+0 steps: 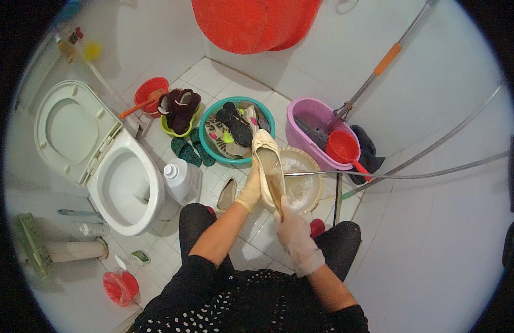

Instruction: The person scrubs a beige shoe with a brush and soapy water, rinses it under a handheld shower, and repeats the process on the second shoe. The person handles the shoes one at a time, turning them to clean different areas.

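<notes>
My left hand (251, 188), in a pale thin glove, grips a cream flat shoe (263, 146) with a bow at its toe by the side. In a whitish, translucent glove, my right hand (296, 237) holds a brown handle or brush (277, 192) whose far end reaches into the shoe; the rest of it is hidden by the hand. Beneath the shoe is a cream basin (319, 183) of foamy water. A matching flat shoe (227, 195) lies on the tiles to the left. Past my hands, a teal basin (203, 137) holds several shoes.
A white toilet (159, 195) with raised seat and a white jug (185, 179) are at left. Dark green slippers (186, 152) lie near the teal basin. A purple tub (296, 143) with a mop and red dipper (342, 146) is at right. A hose (431, 170) crosses from the right.
</notes>
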`<state>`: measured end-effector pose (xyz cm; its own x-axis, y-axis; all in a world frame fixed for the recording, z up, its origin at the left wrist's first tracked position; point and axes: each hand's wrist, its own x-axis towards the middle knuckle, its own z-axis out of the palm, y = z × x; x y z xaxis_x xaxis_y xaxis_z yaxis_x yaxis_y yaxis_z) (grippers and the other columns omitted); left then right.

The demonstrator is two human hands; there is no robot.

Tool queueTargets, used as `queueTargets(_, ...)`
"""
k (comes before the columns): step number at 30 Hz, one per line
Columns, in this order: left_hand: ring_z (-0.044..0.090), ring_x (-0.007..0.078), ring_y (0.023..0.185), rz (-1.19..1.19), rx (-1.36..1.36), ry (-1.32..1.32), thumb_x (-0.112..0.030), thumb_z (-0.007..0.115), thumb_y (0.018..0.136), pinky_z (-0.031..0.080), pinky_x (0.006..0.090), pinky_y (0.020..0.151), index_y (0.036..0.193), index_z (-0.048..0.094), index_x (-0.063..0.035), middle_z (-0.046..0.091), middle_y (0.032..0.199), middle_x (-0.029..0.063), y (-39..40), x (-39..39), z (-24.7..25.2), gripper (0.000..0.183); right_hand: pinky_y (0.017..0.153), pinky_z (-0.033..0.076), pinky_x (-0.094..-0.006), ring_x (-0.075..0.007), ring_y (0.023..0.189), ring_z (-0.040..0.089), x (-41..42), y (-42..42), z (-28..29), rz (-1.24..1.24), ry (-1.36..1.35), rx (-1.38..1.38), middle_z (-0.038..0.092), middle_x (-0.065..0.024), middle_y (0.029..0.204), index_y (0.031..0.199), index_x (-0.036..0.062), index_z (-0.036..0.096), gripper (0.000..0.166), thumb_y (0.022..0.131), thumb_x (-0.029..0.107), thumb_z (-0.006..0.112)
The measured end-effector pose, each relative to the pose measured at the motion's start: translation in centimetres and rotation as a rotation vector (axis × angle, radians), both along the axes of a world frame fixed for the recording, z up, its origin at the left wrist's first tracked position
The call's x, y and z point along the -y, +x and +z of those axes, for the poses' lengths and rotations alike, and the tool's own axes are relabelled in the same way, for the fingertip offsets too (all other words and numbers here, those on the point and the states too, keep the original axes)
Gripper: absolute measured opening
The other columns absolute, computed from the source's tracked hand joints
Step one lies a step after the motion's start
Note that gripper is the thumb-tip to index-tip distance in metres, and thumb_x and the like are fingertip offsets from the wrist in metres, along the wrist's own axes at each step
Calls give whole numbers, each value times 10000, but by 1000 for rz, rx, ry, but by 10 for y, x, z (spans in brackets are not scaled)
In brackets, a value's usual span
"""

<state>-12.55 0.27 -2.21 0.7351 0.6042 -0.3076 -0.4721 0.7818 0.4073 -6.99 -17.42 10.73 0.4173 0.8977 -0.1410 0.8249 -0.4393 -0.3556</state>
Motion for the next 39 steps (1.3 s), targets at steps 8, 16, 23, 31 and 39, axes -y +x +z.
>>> queueTargets(8, 632, 266, 1126, 23, 103, -39, -685, 332, 1012, 539, 405, 980, 1444, 494, -137, 635, 1314, 112, 20, 19, -24, 716, 912, 514, -558, -444, 1036, 668, -70, 28, 24, -41, -284, -106, 693, -284, 1085, 1568, 153, 342, 603, 1028, 394, 461)
queueTargets(16, 645, 290, 1096, -12, 174, -140, -622, 436, 1017, 553, 444, 950, 1391, 544, -105, 649, 1253, 116, 0, -9, -49, 647, 851, 527, -552, -450, 948, 685, 16, -4, 44, 67, -220, -204, 703, -274, 1003, 1543, 111, 366, 611, 1014, 383, 503)
queueTargets(23, 607, 248, 1152, -49, 125, -74, -632, 419, 1021, 514, 408, 1007, 1395, 536, -121, 620, 1307, 87, 12, 20, -8, 644, 873, 515, -563, -463, 967, 678, -16, 13, 46, -30, -176, -154, 695, -295, 999, 1542, 168, 401, 565, 1024, 367, 509)
queueTargets(31, 613, 267, 1163, 27, -8, 82, -698, 367, 1004, 507, 423, 1029, 1450, 503, -122, 619, 1322, 95, 1, 4, 3, 740, 873, 534, -528, -467, 963, 681, 14, 4, 40, 2, -268, -173, 706, -282, 1012, 1542, 175, 406, 571, 1023, 397, 496)
queueTargets(39, 504, 281, 1331, -39, 36, 49, -738, 338, 985, 440, 409, 1115, 1550, 352, -153, 483, 1491, 106, 9, 23, 16, 814, 951, 497, -536, -455, 1036, 665, -55, 20, 37, -63, -166, -125, 693, -288, 1077, 1514, 132, 443, 561, 1014, 376, 512)
